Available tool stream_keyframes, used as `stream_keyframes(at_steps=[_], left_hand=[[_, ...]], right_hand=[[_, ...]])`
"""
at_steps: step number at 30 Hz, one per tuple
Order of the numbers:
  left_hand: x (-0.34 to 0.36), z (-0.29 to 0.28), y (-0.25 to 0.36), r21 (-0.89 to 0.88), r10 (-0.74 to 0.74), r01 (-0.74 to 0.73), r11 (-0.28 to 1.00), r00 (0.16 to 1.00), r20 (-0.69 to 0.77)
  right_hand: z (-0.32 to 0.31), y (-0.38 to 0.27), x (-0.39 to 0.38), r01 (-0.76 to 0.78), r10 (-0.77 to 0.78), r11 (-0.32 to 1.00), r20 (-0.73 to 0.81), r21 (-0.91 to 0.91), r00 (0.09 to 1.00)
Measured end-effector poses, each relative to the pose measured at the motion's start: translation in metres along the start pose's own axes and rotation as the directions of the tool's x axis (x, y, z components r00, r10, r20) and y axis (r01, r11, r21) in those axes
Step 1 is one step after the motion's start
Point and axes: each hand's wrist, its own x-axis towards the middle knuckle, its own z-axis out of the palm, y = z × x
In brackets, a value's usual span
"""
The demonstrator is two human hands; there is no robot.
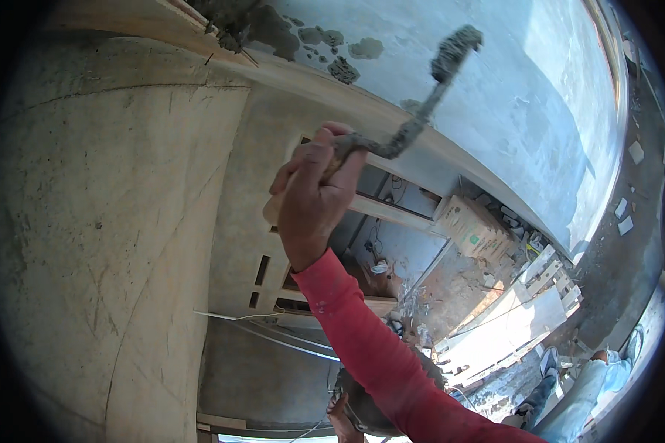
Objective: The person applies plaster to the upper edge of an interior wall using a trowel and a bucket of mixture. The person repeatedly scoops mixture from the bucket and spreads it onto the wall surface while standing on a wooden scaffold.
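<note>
My right hand [318, 192], at the end of a red sleeve, is closed round the handle of a cranked trowel [426, 107] caked with grey mortar. A lump of mortar [453, 50] sits at its far end, which stands out over a pale surface [532, 125] with dark wet patches and splatters. At the bottom centre my left hand [341, 417] grips the edge of a dark board [358, 395] bearing mortar, partly hidden behind my right forearm.
A rough plastered wall [118, 221] fills the left. Below the trowel are openings with cables, a cardboard box [469, 229] and stacked pale boards [510, 317]. Debris lies along the right. Jean-clad legs [584, 391] with shoes show at the lower right.
</note>
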Motion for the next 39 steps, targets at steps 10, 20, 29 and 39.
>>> stream_keyframes(at_steps=[10, 20, 29, 39], left_hand=[[0.013, 0.075, -0.020, -0.040, 0.090, -0.081, 0.996, 0.946, 0.310], [0.017, 0.212, 0.013, -0.104, 0.300, -0.331, 0.938, 0.624, 0.722], [-0.034, 0.275, 0.031, -0.130, 0.277, -0.595, 0.793, 0.163, 0.947], [-0.003, 0.288, 0.024, -0.056, 0.126, -0.246, 0.968, 0.275, 0.953]], right_hand=[[-0.165, -0.147, -0.113, -0.681, 0.741, 0.653, 0.092, -0.332, 0.665], [-0.246, -0.351, -0.063, -0.188, 0.716, -0.429, -0.460, -0.884, 0.525], [-0.325, -0.303, -0.083, 0.371, 0.693, -0.188, 0.145, -0.910, 0.706], [-0.253, -0.294, -0.086, -0.925, 0.859, -0.073, -0.495, -0.372, 0.131]])
